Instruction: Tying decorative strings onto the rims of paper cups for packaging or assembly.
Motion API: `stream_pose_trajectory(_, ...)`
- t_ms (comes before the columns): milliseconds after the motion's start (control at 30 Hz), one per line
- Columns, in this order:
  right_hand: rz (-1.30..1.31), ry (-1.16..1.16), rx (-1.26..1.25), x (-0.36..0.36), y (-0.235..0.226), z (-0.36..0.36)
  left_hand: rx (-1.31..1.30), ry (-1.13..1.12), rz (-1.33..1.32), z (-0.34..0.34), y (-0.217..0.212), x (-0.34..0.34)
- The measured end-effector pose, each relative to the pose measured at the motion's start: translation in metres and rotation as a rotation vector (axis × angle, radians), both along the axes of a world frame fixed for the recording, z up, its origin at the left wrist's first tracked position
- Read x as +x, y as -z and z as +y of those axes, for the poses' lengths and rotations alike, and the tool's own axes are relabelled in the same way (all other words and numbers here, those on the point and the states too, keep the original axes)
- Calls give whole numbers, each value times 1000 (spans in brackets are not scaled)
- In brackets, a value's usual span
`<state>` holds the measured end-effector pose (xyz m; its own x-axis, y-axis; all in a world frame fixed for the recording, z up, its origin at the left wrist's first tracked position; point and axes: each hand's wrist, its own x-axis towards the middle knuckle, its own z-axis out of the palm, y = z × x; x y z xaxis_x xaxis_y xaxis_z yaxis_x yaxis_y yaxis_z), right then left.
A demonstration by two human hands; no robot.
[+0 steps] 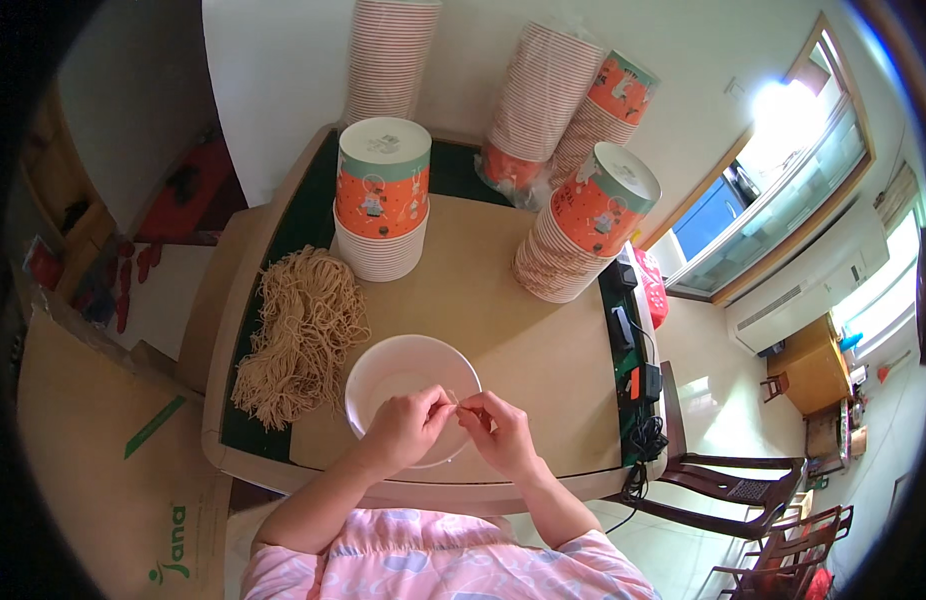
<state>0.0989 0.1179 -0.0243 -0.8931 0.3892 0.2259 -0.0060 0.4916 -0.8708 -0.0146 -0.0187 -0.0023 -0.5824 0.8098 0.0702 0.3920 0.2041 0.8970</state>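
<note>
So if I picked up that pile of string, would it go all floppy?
Probably yes: the string looks like thin, loose, wavy strands, so it should droop. It might snag on itself, since the strands cross every which way. It likely wouldn't roll, as it lies in a spread-out heap.

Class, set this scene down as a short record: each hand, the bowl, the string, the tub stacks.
Left hand: fingertips pinched together, over the bowl
Right hand: pinched, close to the left; anything held is too small to tell
White bowl: on the table
String bundle: left of bowl
Patterned tub stacks: two, beyond bowl
</note>
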Motion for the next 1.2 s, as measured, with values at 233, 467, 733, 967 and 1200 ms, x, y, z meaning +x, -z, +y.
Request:
stream_pose_trajectory(233,17,26,-8,0,-4,-3,-3,12,56,-2,0,2)
stream_pose_trajectory(467,60,21,-20,0,-6,-4,12,17,74,-2,4,3)
stream_pose_trajectory(733,54,4,5,0,-4,-2,1,21,43,-3,4,2)
stream_pose_trajectory(967,61,-22,15,3,3,2,-48,37,11,-3,-3,3)
stream_pose_trajectory(1200,61,-30,7,2,4,1,-38,32,18,-3,4,3)
